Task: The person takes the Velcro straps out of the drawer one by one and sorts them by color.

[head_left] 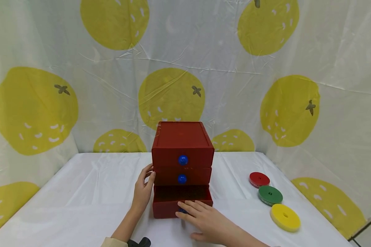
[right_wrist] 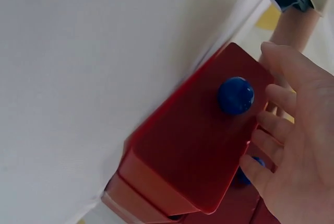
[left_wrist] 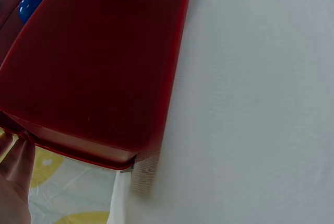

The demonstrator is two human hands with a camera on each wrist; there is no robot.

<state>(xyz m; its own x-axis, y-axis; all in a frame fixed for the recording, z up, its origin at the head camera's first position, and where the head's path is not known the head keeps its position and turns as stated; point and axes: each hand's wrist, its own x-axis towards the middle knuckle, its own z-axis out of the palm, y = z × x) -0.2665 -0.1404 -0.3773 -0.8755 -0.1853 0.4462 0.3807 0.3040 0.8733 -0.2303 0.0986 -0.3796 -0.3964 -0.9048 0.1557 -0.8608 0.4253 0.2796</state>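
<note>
A red cabinet [head_left: 183, 135] of three stacked drawers stands mid-table, each drawer with a round blue knob. Its bottom drawer [head_left: 164, 210] is pulled out, and the dark inside shows. My left hand [head_left: 143, 192] rests against the cabinet's left side, fingers spread and loosely bent. Over the bottom drawer's front lies my right hand [head_left: 205, 221], with fairly straight fingers along the upper edge, partly covering the knob in the head view. In the right wrist view the bottom knob [right_wrist: 236, 95] is uncovered, and the right fingers [right_wrist: 276, 125] lie beside the drawer's top edge.
To the right on the white-covered table [head_left: 111, 185] lie three flat rolls: red [head_left: 259, 179], green [head_left: 270, 195] and yellow [head_left: 285, 217]. A white curtain [head_left: 228, 113] with yellow fruit prints hangs behind and at both sides.
</note>
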